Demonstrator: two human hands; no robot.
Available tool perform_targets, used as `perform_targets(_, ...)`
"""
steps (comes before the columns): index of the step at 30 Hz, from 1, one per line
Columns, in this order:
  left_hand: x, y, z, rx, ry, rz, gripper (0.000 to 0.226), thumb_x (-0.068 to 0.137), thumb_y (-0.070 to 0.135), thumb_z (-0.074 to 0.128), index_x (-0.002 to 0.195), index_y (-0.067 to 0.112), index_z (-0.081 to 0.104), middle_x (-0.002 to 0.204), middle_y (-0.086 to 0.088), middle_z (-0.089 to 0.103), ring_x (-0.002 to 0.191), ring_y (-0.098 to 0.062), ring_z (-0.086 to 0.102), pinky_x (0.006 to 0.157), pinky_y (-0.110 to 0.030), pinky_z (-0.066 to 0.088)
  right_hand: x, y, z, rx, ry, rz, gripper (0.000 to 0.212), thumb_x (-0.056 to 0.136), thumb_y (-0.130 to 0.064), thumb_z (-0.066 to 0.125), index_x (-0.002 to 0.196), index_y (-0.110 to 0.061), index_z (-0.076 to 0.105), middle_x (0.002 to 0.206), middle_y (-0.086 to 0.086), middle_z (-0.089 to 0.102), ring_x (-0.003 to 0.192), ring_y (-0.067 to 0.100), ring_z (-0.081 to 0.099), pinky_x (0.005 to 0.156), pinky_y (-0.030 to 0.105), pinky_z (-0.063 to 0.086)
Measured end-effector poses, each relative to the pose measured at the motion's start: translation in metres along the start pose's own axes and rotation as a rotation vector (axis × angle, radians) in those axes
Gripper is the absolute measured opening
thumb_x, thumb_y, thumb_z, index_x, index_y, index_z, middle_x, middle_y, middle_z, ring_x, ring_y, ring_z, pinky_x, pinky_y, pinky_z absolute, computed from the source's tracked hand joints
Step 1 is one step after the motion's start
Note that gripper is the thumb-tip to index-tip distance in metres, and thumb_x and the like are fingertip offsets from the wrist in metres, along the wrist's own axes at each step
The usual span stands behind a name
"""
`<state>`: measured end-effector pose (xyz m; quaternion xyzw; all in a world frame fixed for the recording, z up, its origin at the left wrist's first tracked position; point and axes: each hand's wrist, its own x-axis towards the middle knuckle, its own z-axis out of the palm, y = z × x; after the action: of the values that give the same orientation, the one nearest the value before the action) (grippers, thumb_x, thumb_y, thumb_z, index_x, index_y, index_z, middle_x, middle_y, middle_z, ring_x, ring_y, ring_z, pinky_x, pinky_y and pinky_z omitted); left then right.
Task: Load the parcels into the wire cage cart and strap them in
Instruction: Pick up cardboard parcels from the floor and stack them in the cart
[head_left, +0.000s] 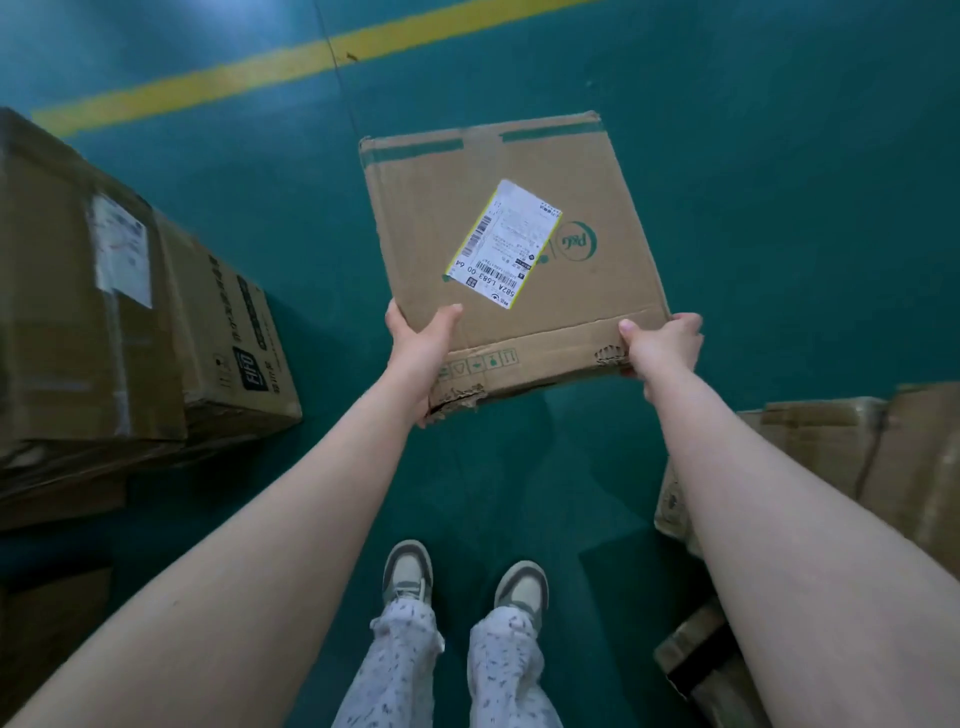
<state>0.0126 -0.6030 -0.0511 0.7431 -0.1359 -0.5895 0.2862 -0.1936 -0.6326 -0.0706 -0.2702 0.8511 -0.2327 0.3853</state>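
Your left hand (422, 347) and right hand (661, 349) grip the cardboard parcel (511, 260) by its near corners, above the green floor (779, 156). Those torn corners could give, dropping it.

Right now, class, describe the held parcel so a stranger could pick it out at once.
Below the yellow floor line, boxes stand at both sides. Between them, the left hand and right hand grip the near corners of a flat parcel. It alone is lifted, bearing a tilted yellow-edged label.
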Motion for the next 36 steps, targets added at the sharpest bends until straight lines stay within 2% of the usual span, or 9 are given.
perform_targets(3,-0.052,0.03,-0.002,0.017,-0.016,0.059,0.07,0.092,0.034,0.052,0.147,0.037,0.009,0.132,0.009,0.046,0.105,-0.022,0.053,0.083,-0.038,0.044,-0.037,-0.023,-0.044,0.076,0.012,0.026,0.056,0.089,-0.019,0.064,0.133,-0.004,0.032,0.14,0.013,0.039,0.124,0.032,0.046,0.103,0.044,0.041)
perform_targets(6,-0.104,0.05,-0.006,0.052,-0.045,0.082,0.068,0.091,0.019,0.051,0.145,0.034,0.012,0.127,0.003,0.05,0.082,-0.015,0.055,0.06,-0.028,0.045,-0.074,-0.036,-0.09,0.129,0.036,0.052,0.055,0.089,-0.018,0.064,0.132,-0.006,0.034,0.138,0.012,0.043,0.122,0.031,0.048,0.103,0.039,0.041)
perform_targets(12,-0.198,0.085,-0.021,0.058,-0.179,0.0,0.056,0.086,0.02,0.054,0.133,0.036,0.027,0.11,0.0,0.053,0.093,-0.028,0.054,0.091,-0.058,0.042,-0.154,-0.062,-0.176,0.228,0.142,0.074,0.047,0.09,-0.015,0.062,0.129,-0.007,0.038,0.133,0.011,0.048,0.118,0.028,0.051,0.094,0.029,0.04)
perform_targets(15,-0.233,0.105,-0.027,0.132,-0.255,0.037,0.04,0.087,0.02,0.052,0.117,0.037,0.032,0.111,-0.002,0.052,0.097,-0.032,0.051,0.086,-0.068,0.037,-0.186,-0.074,-0.208,0.23,0.218,0.067,0.043,0.092,-0.017,0.059,0.129,-0.009,0.039,0.134,0.009,0.049,0.118,0.029,0.051,0.097,0.034,0.04)
perform_targets(20,-0.278,0.145,-0.032,0.236,-0.38,0.177,0.04,0.088,0.018,0.052,0.122,0.031,0.035,0.094,0.0,0.051,0.078,-0.023,0.052,0.072,-0.044,0.044,-0.237,-0.078,-0.244,0.34,0.311,0.112,0.043,0.094,-0.018,0.056,0.132,-0.013,0.037,0.133,0.009,0.05,0.116,0.028,0.053,0.098,0.038,0.046)
perform_targets(25,-0.31,0.171,-0.026,0.34,-0.549,0.311,0.038,0.086,0.018,0.053,0.117,0.033,0.038,0.105,-0.004,0.054,0.092,-0.027,0.057,0.094,-0.056,0.044,-0.284,-0.067,-0.269,0.513,0.429,0.17,0.04,0.096,-0.019,0.052,0.133,-0.018,0.036,0.132,0.008,0.05,0.113,0.028,0.054,0.096,0.046,0.048)
perform_targets(28,-0.331,0.178,-0.016,0.429,-0.685,0.379,0.037,0.086,0.017,0.053,0.115,0.032,0.037,0.106,-0.006,0.053,0.102,-0.031,0.057,0.094,-0.055,0.046,-0.31,-0.053,-0.285,0.592,0.541,0.183,0.036,0.096,-0.018,0.051,0.13,-0.016,0.038,0.129,0.009,0.052,0.114,0.029,0.054,0.099,0.044,0.046)
perform_targets(31,-0.354,0.174,-0.002,0.491,-0.774,0.417,0.037,0.087,0.015,0.052,0.117,0.029,0.036,0.106,-0.007,0.053,0.095,-0.029,0.058,0.091,-0.049,0.049,-0.337,-0.037,-0.304,0.647,0.666,0.178,0.033,0.097,-0.013,0.049,0.128,-0.012,0.039,0.131,0.009,0.05,0.114,0.028,0.052,0.095,0.036,0.045)
perform_targets(36,-0.396,0.144,0.026,0.682,-0.904,0.432,0.04,0.084,0.022,0.053,0.12,0.031,0.036,0.111,-0.006,0.053,0.092,-0.029,0.055,0.085,-0.058,0.045,-0.385,0.009,-0.333,0.685,0.876,0.246,0.036,0.095,-0.011,0.05,0.129,-0.009,0.039,0.132,0.01,0.049,0.114,0.028,0.051,0.082,0.029,0.038)
